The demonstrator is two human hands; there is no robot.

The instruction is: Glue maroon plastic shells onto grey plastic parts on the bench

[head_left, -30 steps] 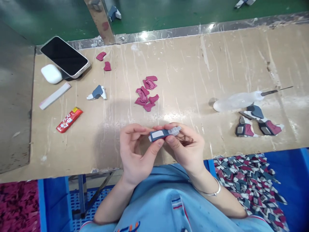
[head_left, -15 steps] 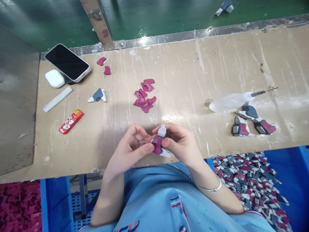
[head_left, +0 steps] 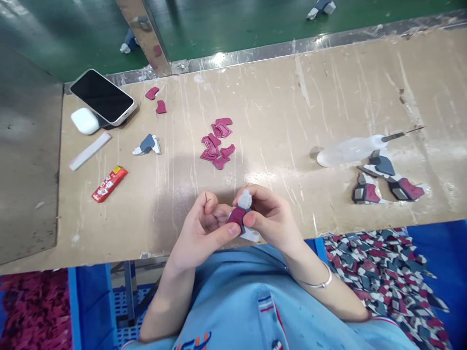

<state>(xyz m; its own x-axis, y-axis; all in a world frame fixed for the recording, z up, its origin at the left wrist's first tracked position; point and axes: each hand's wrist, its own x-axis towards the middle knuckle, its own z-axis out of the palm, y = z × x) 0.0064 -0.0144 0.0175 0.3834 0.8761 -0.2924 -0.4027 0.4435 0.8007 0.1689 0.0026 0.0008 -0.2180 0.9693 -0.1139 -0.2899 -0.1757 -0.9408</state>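
Observation:
Between my two hands, just above the bench's front edge, is a small plastic toy part [head_left: 238, 215] with a maroon panel, a grey-blue body and white ends. My left hand [head_left: 206, 228] is closed on it, the thumb pressing the maroon panel. On the other side my right hand [head_left: 272, 218] grips the part between thumb and fingers. A loose pile of maroon plastic pieces [head_left: 217, 143] lies beyond my hands. Off to the right are several assembled toy parts [head_left: 406, 188] beside a translucent squeeze bottle [head_left: 350, 150] with a needle tip.
At left lie a phone [head_left: 104, 97], a white case [head_left: 84, 120], a pale strip [head_left: 90, 151], a red packet [head_left: 109, 183] and a grey-white part [head_left: 148, 144]. Blue bins [head_left: 89, 306] stand below the bench. Behind it, a green belt [head_left: 233, 29] carries parts.
My left thumb has shifted slightly on the maroon panel, which now sits flatter against the part. On the belt, one part has moved left and another has appeared near the post.

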